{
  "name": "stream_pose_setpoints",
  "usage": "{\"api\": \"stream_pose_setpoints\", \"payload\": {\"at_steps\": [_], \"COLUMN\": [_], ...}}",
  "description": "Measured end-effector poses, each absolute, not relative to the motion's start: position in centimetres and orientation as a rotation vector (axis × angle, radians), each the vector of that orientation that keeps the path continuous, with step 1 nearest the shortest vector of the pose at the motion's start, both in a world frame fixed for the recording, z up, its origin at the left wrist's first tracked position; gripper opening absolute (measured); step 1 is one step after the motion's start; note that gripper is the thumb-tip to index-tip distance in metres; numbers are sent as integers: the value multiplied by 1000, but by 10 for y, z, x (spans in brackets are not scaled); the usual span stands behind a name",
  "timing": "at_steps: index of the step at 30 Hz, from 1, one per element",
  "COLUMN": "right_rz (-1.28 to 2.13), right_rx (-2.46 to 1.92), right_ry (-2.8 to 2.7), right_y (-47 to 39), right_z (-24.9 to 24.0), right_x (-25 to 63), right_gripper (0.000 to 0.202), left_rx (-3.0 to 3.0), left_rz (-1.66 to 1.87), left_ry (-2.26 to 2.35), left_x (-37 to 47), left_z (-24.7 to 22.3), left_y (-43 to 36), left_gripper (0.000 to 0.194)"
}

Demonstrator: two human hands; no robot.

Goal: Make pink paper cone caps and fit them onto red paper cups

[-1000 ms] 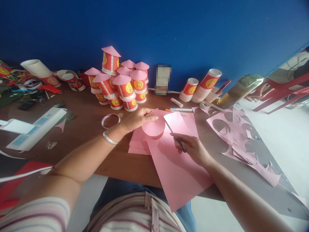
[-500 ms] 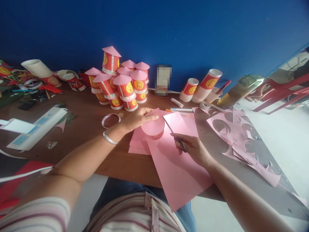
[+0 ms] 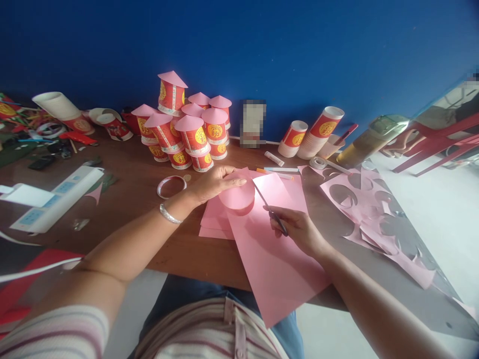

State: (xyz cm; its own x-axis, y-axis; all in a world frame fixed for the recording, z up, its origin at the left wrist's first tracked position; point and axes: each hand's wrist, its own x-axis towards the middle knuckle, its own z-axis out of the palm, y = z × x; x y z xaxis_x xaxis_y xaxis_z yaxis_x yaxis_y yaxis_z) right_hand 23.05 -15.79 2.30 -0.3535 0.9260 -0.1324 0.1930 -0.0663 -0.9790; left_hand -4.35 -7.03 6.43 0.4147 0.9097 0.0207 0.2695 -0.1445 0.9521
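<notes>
Head view: I see the left hand pinching round pink paper, likely to steady it (the right hand grips slim dark-handled metal scissors alongside).

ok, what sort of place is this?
Likely a craft table, home or workshop unclear: pink-roofed cups stacked at the back, scissors in the right hand, cut pink scraps on the right.

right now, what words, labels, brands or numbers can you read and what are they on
No text reads clearly.
Red cups: yellow round emblems, too blurred.
Topmost cup: vertical strip of marks, too small.
White ring: reddish marks, too blurred.
Upright object by the wall: pixelated.
Pink sheet: none visible.
</notes>
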Motion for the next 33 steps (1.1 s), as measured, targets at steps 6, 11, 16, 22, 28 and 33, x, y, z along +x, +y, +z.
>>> {"api": "stream_pose_setpoints", "payload": {"at_steps": [6, 11, 16, 22, 28, 33], "right_rz": [1474, 1474, 1479, 1473, 1455, 1456], "right_rx": [-1201, -1205, -1229, -1251, -1268, -1265], "right_ry": [-1590, -1572, -1549, -1566, -1594, -1590], "right_y": [-158, -158, -158, -159, -159, -158], "right_z": [20, 21, 25, 28, 30, 30], "right_x": [229, 229, 228, 228, 229, 229], "right_gripper": [45, 47, 48, 46, 47, 46], "left_rx": [1706, 1723, 1712, 1620, 1614, 1630], "left_rz": [747, 734, 728, 743, 753, 801], "left_ry": [1023, 1014, 1036, 1049, 1024, 1085], "left_x": [-41, -41, -41, -43, -44, -45], "left_z": [68, 69, 69, 68, 66, 64], "left_y": [-73, -74, -73, -73, -71, -70], "left_gripper": [45, 52, 51, 39, 36, 39]}}
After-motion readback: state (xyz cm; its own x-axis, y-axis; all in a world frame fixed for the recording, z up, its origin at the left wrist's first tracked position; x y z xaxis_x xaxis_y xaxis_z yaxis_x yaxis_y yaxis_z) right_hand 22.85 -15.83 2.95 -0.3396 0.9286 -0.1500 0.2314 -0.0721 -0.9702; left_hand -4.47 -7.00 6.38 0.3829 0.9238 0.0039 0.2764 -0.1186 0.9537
